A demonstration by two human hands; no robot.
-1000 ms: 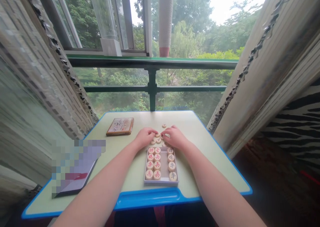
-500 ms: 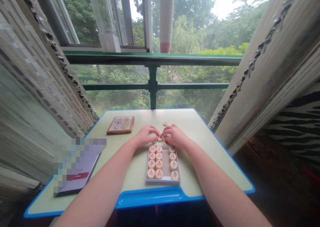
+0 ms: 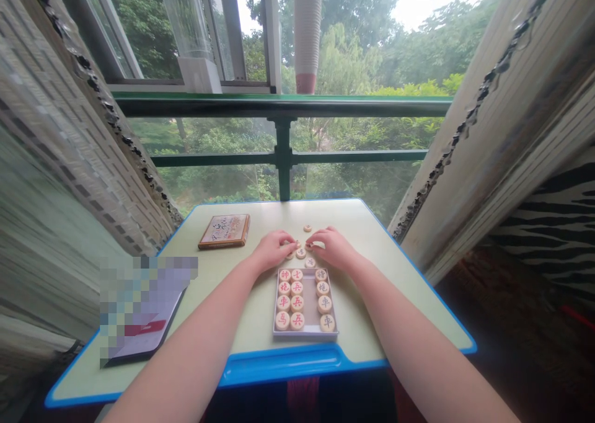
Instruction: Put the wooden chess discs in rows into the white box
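Observation:
My left hand (image 3: pixel 274 249) is closed, thumb and fingertips on a round xiangqi piece at the middle of the table. Facing it, my right hand (image 3: pixel 333 249) pinches another xiangqi piece, mostly covered by the fingers. Between the hands lies a loose xiangqi piece (image 3: pixel 301 253), with another piece (image 3: pixel 310 262) nearer me and one more piece (image 3: pixel 307 228) farther off. Just in front of the hands sits a shallow open box (image 3: pixel 308 334). It holds two columns of red-marked pieces (image 3: pixel 296 303) on the left and one column of dark-marked pieces (image 3: pixel 324 304) on the right.
A flat brown box lid (image 3: pixel 224 231) with printed characters lies at the back left of the table (image 3: pixel 400 311). A purple folder-like item (image 3: pixel 153 330), partly blurred out, rests at the left edge. A blue tray groove (image 3: pixel 283 367) runs along the front. Beyond stands a green railing (image 3: pixel 283 106).
My hands have drawn apart a little, and the loose piece between them shows more clearly. The right hand has shifted right, uncovering the piece behind the box. The view has shifted slightly.

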